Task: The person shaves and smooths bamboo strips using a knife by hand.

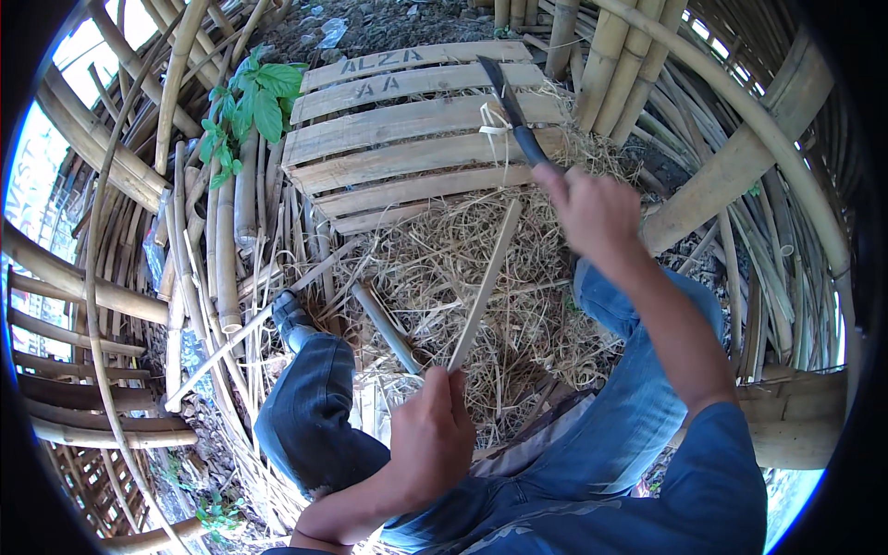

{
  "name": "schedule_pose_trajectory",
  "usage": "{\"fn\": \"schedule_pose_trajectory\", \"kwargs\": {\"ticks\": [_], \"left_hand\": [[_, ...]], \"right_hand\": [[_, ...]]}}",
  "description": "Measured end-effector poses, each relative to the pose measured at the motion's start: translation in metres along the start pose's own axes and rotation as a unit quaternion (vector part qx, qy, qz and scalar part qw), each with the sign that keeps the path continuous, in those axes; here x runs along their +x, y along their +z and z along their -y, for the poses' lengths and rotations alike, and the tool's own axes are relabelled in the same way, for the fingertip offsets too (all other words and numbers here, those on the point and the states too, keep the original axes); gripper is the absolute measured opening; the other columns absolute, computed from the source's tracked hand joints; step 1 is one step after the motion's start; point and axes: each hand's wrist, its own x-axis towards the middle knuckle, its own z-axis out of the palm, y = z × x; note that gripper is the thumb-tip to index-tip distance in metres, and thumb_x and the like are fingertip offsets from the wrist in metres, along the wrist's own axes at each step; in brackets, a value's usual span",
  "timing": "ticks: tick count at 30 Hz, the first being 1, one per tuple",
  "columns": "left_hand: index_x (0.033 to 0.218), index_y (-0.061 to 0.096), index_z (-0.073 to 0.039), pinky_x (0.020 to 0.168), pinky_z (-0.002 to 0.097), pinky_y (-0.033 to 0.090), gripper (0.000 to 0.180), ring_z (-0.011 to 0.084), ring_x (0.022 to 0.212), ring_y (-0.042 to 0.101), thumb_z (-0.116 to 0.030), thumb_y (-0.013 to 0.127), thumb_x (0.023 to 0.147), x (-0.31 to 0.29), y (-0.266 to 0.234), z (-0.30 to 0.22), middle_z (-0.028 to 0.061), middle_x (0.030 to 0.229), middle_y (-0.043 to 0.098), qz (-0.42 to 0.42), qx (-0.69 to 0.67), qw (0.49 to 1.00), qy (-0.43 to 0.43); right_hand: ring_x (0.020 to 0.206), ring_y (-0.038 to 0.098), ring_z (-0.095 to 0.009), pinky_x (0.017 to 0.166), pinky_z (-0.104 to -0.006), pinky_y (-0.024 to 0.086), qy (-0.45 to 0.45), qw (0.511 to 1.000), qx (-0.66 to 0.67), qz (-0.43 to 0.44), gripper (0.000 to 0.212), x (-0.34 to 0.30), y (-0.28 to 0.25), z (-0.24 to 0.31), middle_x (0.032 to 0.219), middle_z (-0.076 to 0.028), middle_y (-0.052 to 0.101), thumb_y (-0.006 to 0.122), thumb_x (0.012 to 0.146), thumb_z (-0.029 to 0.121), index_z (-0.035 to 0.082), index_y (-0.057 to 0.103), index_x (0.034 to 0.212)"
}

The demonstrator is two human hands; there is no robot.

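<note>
My right hand (594,215) is closed round the dark handle of a machete (514,109), whose blade points up and to the left over a slatted wooden crate (370,148). A pale curled shaving (495,125) hangs by the blade. In front of my body my left hand (432,430) grips the lower end of a thin bamboo strip (487,282). The strip stands slanted, its far end below the crate's near edge and apart from the machete. What my left fingers look like under the fist is partly hidden.
Bamboo shavings (444,250) cover the ground between my knees. A short bamboo piece (384,326) lies by my left leg. Bamboo poles (227,250) and a leafy green plant (264,102) are on the left. Thick bamboo posts (615,69) and a diagonal beam (731,162) stand right.
</note>
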Motion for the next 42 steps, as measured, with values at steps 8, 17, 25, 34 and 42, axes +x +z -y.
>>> {"fn": "schedule_pose_trajectory", "kwargs": {"ticks": [8, 17, 25, 34, 42], "left_hand": [[0.079, 0.054, 0.0, 0.042, 0.0342, 0.036, 0.027, 0.0182, 0.039, 0.048, -0.015, 0.045, 0.099, 0.012, -0.016, 0.011, 0.0107, 0.05, 0.049, 0.043, -0.193, 0.975, -0.1], [0.074, 0.052, -0.001, 0.048, 0.024, 0.029, 0.039, 0.0052, 0.053, 0.034, -0.025, 0.039, 0.103, 0.012, -0.018, -0.001, -0.0026, 0.057, 0.041, 0.077, -0.25, 0.954, -0.146], [0.073, 0.052, -0.002, 0.047, 0.0227, 0.028, 0.041, 0.0048, 0.051, 0.033, -0.027, 0.038, 0.103, 0.006, -0.017, -0.001, -0.0026, 0.057, 0.041, 0.15, -0.293, 0.925, -0.19], [0.074, 0.054, -0.001, 0.048, 0.0247, 0.03, 0.043, 0.0051, 0.053, 0.035, -0.032, 0.042, 0.102, 0.017, -0.019, 0.01, -0.0028, 0.058, 0.043, 0.163, -0.371, 0.881, -0.243], [0.072, 0.053, -0.002, 0.047, 0.0233, 0.029, 0.043, 0.0048, 0.051, 0.035, -0.03, 0.041, 0.102, 0.012, -0.018, 0.003, -0.0027, 0.058, 0.043, 0.158, -0.352, 0.895, -0.222]], "right_hand": [[0.035, 0.051, -0.02, 0.036, -0.0348, 0.04, -0.157, 0.951, 0.258, -0.066, 0.053, -0.052, -0.008, 0.022, 0.044, -0.006, 0.048, 0.047, 0.094, 0.049, 0.01, 0.052, 0.059], [0.033, 0.044, -0.014, 0.033, -0.0297, 0.035, -0.354, 0.911, 0.175, -0.122, 0.057, -0.064, 0.0, 0.051, 0.042, 0.001, 0.04, 0.049, 0.091, 0.055, 0.015, 0.039, 0.052], [0.035, 0.049, -0.021, 0.038, -0.0378, 0.042, -0.049, 0.989, 0.134, -0.029, 0.06, -0.016, 0.008, 0.008, 0.041, -0.004, 0.045, 0.036, 0.097, 0.052, 0.009, 0.055, 0.061], [0.034, 0.048, -0.018, 0.035, -0.0339, 0.039, -0.281, 0.896, 0.333, -0.081, 0.051, -0.066, 0.003, 0.04, 0.043, -0.004, 0.045, 0.046, 0.096, 0.044, 0.009, 0.049, 0.059], [0.033, 0.049, -0.019, 0.034, -0.0335, 0.041, -0.25, 0.932, 0.249, -0.081, 0.051, -0.046, 0.003, 0.03, 0.042, -0.004, 0.045, 0.043, 0.098, 0.042, 0.009, 0.05, 0.06]]}}
